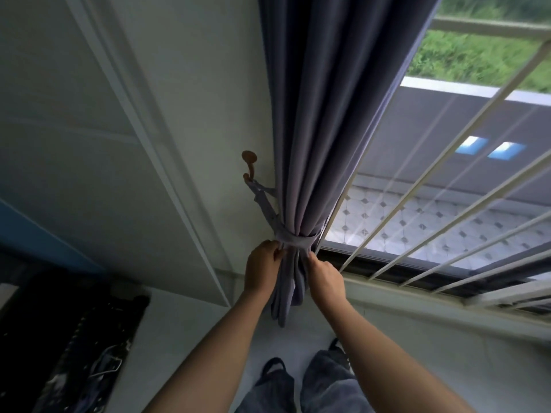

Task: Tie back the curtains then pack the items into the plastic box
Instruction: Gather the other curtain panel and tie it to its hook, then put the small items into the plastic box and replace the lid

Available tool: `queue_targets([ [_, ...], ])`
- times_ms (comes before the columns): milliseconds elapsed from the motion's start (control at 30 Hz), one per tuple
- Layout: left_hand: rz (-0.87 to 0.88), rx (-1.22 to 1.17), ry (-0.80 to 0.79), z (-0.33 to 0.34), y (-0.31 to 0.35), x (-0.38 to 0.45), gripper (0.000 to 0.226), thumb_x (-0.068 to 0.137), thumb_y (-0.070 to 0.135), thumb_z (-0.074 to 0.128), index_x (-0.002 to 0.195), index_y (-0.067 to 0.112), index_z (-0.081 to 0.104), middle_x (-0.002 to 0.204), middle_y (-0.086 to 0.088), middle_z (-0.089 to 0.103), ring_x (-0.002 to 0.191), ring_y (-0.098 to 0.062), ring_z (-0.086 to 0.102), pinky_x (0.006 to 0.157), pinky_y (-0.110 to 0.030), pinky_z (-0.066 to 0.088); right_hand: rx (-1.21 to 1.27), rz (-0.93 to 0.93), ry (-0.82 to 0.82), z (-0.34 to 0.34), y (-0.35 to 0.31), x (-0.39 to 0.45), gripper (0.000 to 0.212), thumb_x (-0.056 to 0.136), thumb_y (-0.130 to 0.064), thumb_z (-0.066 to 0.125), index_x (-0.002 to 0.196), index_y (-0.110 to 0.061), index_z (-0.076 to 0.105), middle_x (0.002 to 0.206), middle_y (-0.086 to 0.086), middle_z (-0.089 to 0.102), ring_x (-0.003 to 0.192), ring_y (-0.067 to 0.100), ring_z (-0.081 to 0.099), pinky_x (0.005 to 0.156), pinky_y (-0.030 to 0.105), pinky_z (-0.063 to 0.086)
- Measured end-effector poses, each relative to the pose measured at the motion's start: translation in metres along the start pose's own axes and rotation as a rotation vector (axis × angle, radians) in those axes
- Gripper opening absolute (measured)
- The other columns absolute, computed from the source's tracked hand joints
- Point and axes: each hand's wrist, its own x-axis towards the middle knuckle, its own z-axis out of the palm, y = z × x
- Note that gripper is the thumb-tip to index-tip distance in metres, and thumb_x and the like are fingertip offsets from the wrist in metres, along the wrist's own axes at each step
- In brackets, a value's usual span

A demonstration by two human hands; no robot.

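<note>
A grey-purple curtain [325, 120] hangs gathered beside the window. A tieback band [293, 240] of the same cloth wraps round it low down, and its strap runs up to a brown wall hook [250, 165]. My left hand [262, 271] pinches the band's left end with curled fingers. My right hand [325, 280] grips the curtain folds just below the band on the right side. The curtain's lower end [284, 296] hangs between my two hands. No plastic box is in view.
White window bars [417, 210] slant across the right, with a sill [417, 296] below them. A white wall and door frame [167, 162] stand at left. Dark clutter [77, 347] lies at the lower left. My legs and shoes [304, 383] stand on the pale floor.
</note>
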Motion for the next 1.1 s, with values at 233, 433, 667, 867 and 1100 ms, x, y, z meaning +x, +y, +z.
queue_targets([
  [233, -0.121, 0.038, -0.203, -0.006, -0.02, -0.019, 0.021, 0.09, 0.028, 0.057, 0.094, 0.009, 0.066, 0.092, -0.01, 0.07, 0.087, -0.03, 0.064, 0.065, -0.028, 0.041, -0.102, -0.011, -0.081, -0.004, 0.001, -0.007, 0.047, 0.092, -0.01, 0.042, 0.136, -0.022, 0.032, 0.1, 0.015, 0.065, 0.092, 0.037, 0.061, 0.063, 0.039, 0.046],
  [433, -0.143, 0.156, -0.227, -0.008, -0.009, -0.037, 0.022, 0.09, 0.032, 0.058, 0.077, 0.014, 0.06, 0.089, -0.009, 0.07, 0.086, -0.03, 0.064, 0.071, -0.033, 0.048, -0.079, -0.023, -0.162, -0.003, 0.038, -0.029, 0.022, 0.099, -0.031, 0.04, 0.112, -0.015, 0.048, 0.117, 0.01, 0.058, 0.109, 0.034, 0.053, 0.076, 0.041, 0.045],
  [667, 0.028, 0.342, -0.275, 0.015, 0.064, -0.059, 0.024, 0.094, 0.033, 0.05, 0.096, 0.017, 0.067, 0.1, -0.01, 0.069, 0.095, -0.031, 0.063, 0.073, -0.032, 0.047, -0.075, 0.042, -0.007, -0.042, 0.095, -0.079, 0.03, 0.098, -0.036, 0.042, 0.121, -0.018, 0.051, 0.127, 0.004, 0.054, 0.115, 0.03, 0.05, 0.088, 0.04, 0.045],
  [867, 0.316, 0.347, -0.287, 0.073, 0.192, -0.112, 0.026, 0.095, 0.035, 0.049, 0.091, 0.015, 0.066, 0.094, -0.009, 0.069, 0.092, -0.031, 0.063, 0.07, -0.032, 0.043, -0.084, 0.189, 0.204, -0.113, 0.194, -0.171, 0.034, 0.098, -0.037, 0.043, 0.123, -0.015, 0.052, 0.127, 0.004, 0.057, 0.115, 0.029, 0.052, 0.088, 0.039, 0.044],
  [1100, 0.693, 0.264, -0.364, 0.161, 0.366, -0.232, 0.027, 0.096, 0.028, 0.044, 0.085, 0.012, 0.064, 0.088, -0.01, 0.067, 0.083, -0.032, 0.062, 0.068, -0.034, 0.05, -0.113, 0.453, 0.347, -0.185, 0.33, -0.323, 0.035, 0.097, -0.038, 0.044, 0.122, -0.015, 0.052, 0.127, 0.006, 0.058, 0.116, 0.03, 0.052, 0.091, 0.04, 0.044],
])
